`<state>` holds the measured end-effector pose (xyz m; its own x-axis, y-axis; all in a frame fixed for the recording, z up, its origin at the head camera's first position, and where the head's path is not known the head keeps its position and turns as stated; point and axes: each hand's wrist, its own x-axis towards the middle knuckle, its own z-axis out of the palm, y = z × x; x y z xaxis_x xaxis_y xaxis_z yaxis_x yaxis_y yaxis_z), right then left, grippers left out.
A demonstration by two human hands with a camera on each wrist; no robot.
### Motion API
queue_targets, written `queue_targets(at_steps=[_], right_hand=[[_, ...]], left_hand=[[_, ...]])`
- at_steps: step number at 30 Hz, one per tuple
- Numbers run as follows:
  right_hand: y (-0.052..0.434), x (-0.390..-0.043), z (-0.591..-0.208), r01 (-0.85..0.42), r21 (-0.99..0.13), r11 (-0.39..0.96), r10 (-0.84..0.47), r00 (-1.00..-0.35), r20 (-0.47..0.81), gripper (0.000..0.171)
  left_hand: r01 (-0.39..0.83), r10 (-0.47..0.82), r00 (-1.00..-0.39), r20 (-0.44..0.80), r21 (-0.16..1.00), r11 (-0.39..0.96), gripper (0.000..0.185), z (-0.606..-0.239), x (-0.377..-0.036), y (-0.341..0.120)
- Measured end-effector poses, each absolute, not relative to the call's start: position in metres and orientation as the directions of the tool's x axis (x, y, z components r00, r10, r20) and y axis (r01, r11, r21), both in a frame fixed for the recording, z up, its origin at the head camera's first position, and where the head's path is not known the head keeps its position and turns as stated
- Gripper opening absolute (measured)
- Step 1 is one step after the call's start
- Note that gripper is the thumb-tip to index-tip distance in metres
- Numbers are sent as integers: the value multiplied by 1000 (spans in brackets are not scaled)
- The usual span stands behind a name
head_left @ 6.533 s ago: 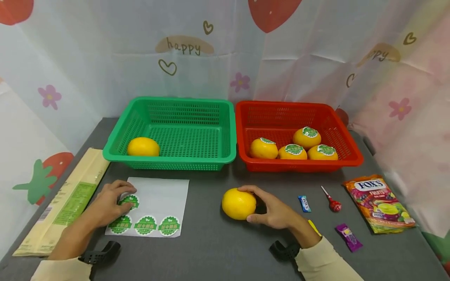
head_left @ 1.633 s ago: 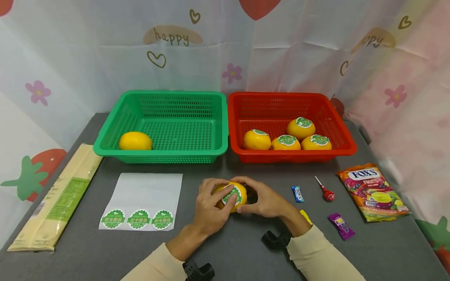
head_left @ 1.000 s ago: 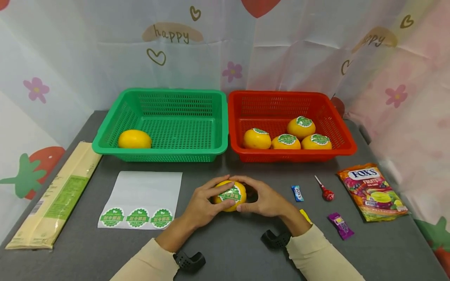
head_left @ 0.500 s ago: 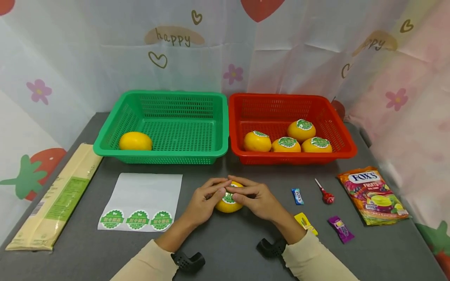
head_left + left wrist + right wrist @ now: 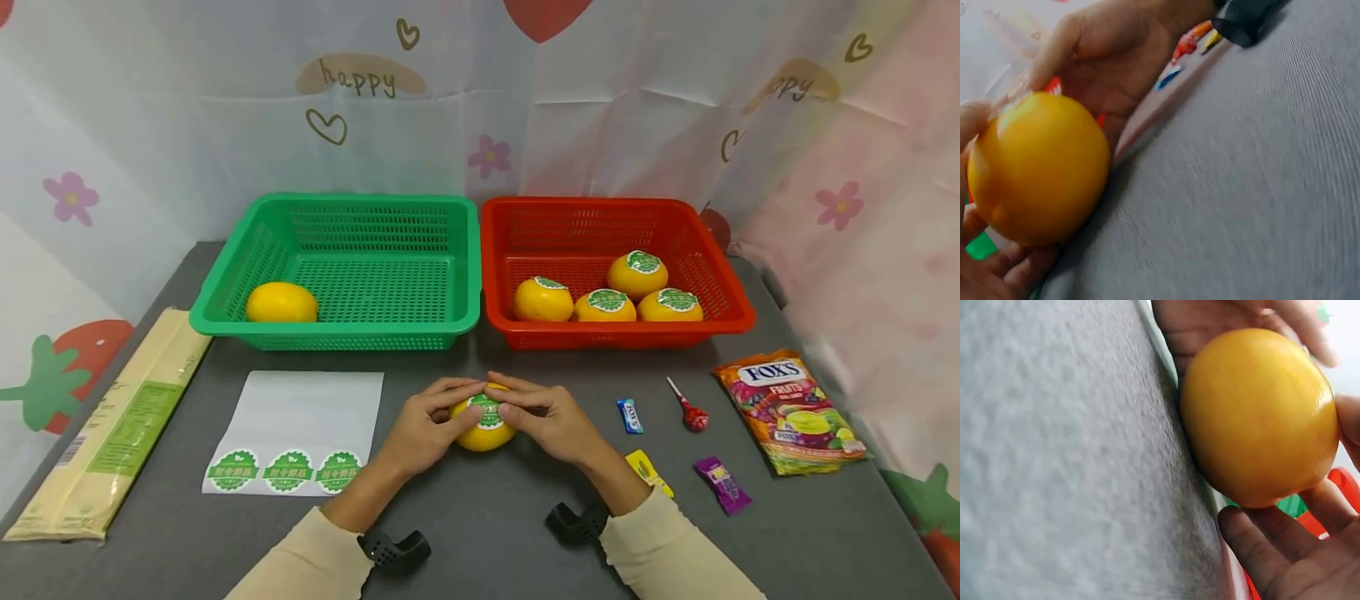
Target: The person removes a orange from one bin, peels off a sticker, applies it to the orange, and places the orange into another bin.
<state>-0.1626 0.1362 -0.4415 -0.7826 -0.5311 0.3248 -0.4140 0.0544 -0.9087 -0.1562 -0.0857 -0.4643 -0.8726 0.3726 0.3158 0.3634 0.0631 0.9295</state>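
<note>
A yellow orange (image 5: 482, 439) stands on the grey table in the middle of the head view, a round green-and-white sticker (image 5: 491, 413) on its upper front. My left hand (image 5: 422, 427) holds it from the left and my right hand (image 5: 558, 423) from the right, fingers curved round its far side. Both thumbs press on the sticker. In the left wrist view the orange's bare side (image 5: 1041, 169) shows between the hands, and likewise the orange (image 5: 1260, 419) in the right wrist view. A white sticker sheet (image 5: 311, 412) with three stickers along its bottom edge lies left of my hands.
Behind are a green basket (image 5: 333, 327) with one plain orange (image 5: 282, 302) and a red basket (image 5: 622, 333) with several stickered oranges. Right lie small wrapped candies, a lollipop (image 5: 693, 417) and a FOX'S candy bag (image 5: 795, 412). A long cream-coloured package (image 5: 112, 433) lies left.
My left hand has left the sheet and come to the orange, and one sticker went from sheet to orange. Lately my right thumb has moved from the orange's side onto the sticker.
</note>
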Motion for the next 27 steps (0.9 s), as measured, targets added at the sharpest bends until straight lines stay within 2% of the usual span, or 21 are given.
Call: queue_targets(at_steps=[5, 9, 15, 18, 21, 27], right_hand=[[139, -169, -453, -384, -921, 66, -519, -801, 297, 31], [141, -170, -453, -372, -926, 66, -505, -813, 290, 30], [144, -166, -441, -438, -880, 182, -516, -805, 293, 29], [147, -163, -438, -545, -791, 277, -539, -770, 342, 30], [151, -162, -439, -663, -646, 378, -579, -714, 393, 32], [167, -157, -427, -735, -380, 562, -627, -678, 384, 35]], left_hand=[[355, 391, -871, 298, 931, 81, 39, -461, -156, -87], [338, 420, -867, 269, 936, 99, 40, -442, -150, -88], [314, 432, -872, 229, 940, 136, 43, -424, -145, -89], [306, 424, -879, 216, 939, 157, 43, -422, -144, -89], [319, 413, -882, 225, 932, 172, 43, -421, -142, -88], [307, 368, -904, 220, 931, 197, 43, -422, -140, -82]])
